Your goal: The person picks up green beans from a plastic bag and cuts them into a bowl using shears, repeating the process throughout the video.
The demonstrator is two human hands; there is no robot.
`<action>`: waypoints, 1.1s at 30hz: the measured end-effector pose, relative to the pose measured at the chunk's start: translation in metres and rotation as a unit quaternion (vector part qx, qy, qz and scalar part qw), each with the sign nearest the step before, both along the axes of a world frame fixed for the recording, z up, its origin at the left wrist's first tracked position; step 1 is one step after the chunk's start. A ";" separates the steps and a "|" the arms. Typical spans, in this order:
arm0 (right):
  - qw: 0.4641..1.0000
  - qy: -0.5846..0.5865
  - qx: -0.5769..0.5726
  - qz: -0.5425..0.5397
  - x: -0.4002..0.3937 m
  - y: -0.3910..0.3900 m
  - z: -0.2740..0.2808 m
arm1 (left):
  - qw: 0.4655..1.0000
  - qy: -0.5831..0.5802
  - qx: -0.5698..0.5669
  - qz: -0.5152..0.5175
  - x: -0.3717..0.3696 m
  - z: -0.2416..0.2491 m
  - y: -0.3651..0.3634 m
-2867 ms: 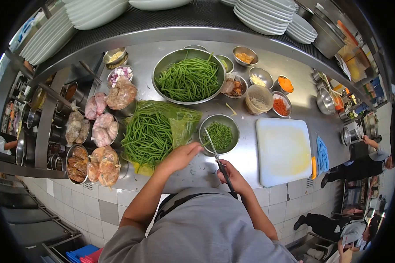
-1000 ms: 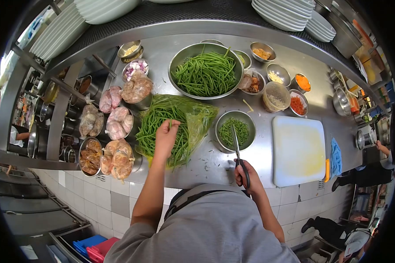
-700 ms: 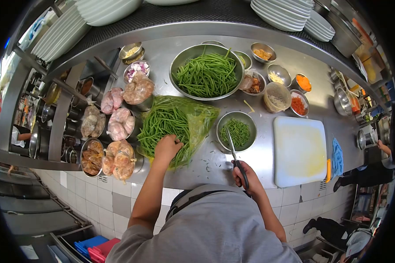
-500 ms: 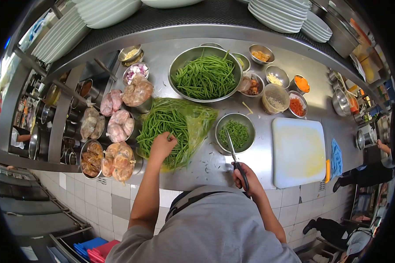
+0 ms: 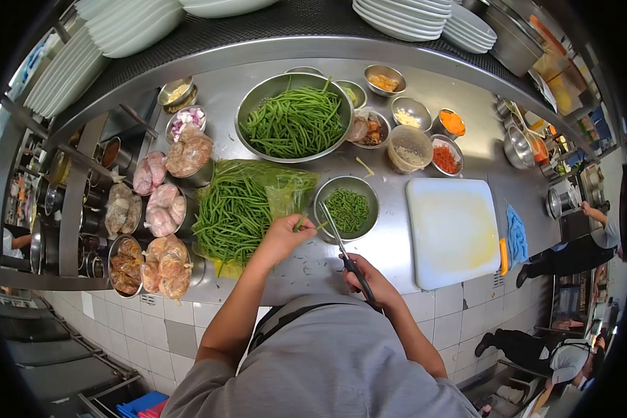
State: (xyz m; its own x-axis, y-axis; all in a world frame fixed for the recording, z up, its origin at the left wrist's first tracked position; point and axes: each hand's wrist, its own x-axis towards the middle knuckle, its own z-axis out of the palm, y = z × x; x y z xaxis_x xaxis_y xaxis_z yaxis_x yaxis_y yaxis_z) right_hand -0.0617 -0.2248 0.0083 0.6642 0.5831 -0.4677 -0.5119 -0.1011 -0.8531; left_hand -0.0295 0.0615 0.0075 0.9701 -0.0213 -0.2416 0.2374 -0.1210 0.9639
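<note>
My left hand point(image 5: 285, 239) pinches a few green beans point(image 5: 312, 226) beside the left rim of a small steel bowl point(image 5: 374, 202). Cut green pieces point(image 5: 347, 210) fill the bottom of that bowl. My right hand point(image 5: 364, 277) is wrapped round the black handles of the scissors point(image 5: 355, 270), whose blades point up over the bowl's left side, close to the held beans. Left of the bowl, a heap of long green beans point(image 5: 230, 212) lies on a yellow-green plastic bag point(image 5: 292, 188). A large steel bowl point(image 5: 244, 104) behind holds more long beans.
A white cutting board point(image 5: 453, 233) lies to the right, with a blue cloth point(image 5: 516, 235) beside it. Small ingredient bowls stand behind. Bagged meat point(image 5: 165, 268) is at the left. Plates point(image 5: 404, 17) sit on the overhead shelf point(image 5: 258, 52). Two other people are at the far right.
My left hand has moved right from the bean heap to the bowl, now with beans in its fingers. The view has shifted, so the table's items appear further left.
</note>
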 end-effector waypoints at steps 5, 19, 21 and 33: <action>1.000 -0.005 0.007 -0.015 0.001 -0.004 -0.008 | 1.000 0.009 0.012 -0.020 0.008 0.002 -0.011; 0.995 0.038 0.070 -0.068 -0.004 -0.007 -0.018 | 0.945 0.058 -0.296 0.123 0.022 -0.004 -0.008; 0.995 0.046 0.073 -0.051 -0.006 -0.006 -0.013 | 0.928 0.025 -0.333 0.166 0.022 -0.004 -0.010; 0.996 0.044 0.061 -0.050 -0.002 0.005 0.000 | 0.946 0.065 -0.304 0.091 0.004 -0.022 -0.036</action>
